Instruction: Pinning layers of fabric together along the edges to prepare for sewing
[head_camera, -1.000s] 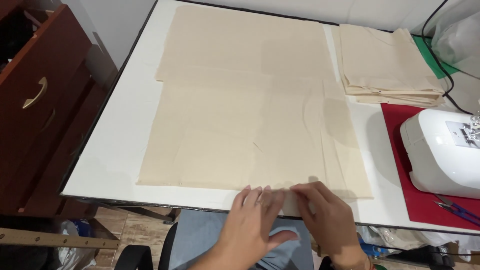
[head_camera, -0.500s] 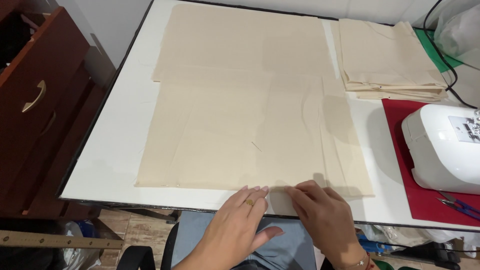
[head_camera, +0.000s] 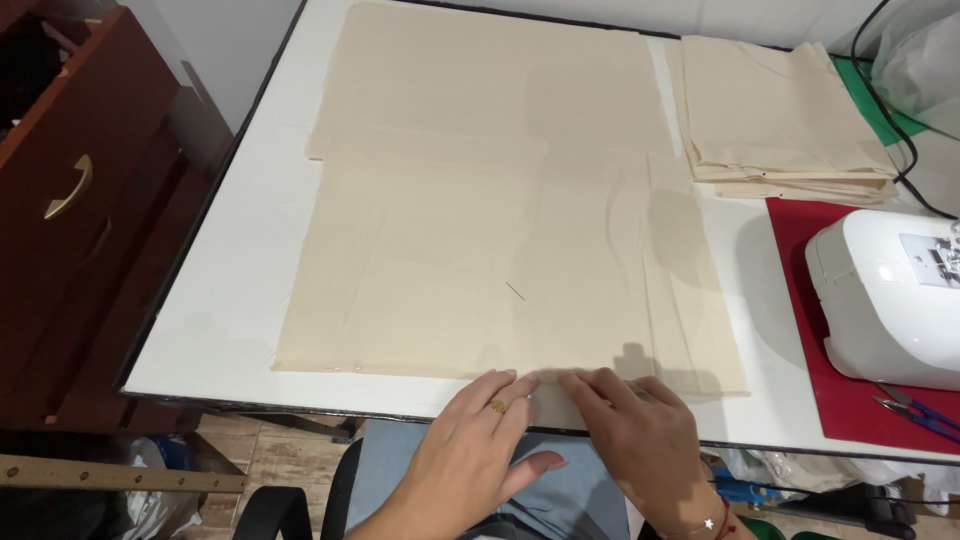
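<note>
Large sheets of beige fabric (head_camera: 500, 220) lie flat and overlapped on a white table (head_camera: 240, 290). My left hand (head_camera: 470, 450) and my right hand (head_camera: 635, 435) rest side by side at the table's near edge. Their fingertips press and pinch the lower hem of the fabric near its middle. A ring is on my left hand and a thin bracelet on my right wrist. A short dark thread (head_camera: 515, 291) lies on the cloth just above the hands.
A stack of folded beige fabric (head_camera: 780, 120) sits at the back right. A white sewing machine (head_camera: 885, 295) stands on a red mat (head_camera: 810, 260) at the right, with small scissors (head_camera: 915, 412) beside it. A brown drawer cabinet (head_camera: 70, 200) stands left of the table.
Both hands stay at the fabric's lower hem, with the fingertips drawn closer together. The view has shifted slightly.
</note>
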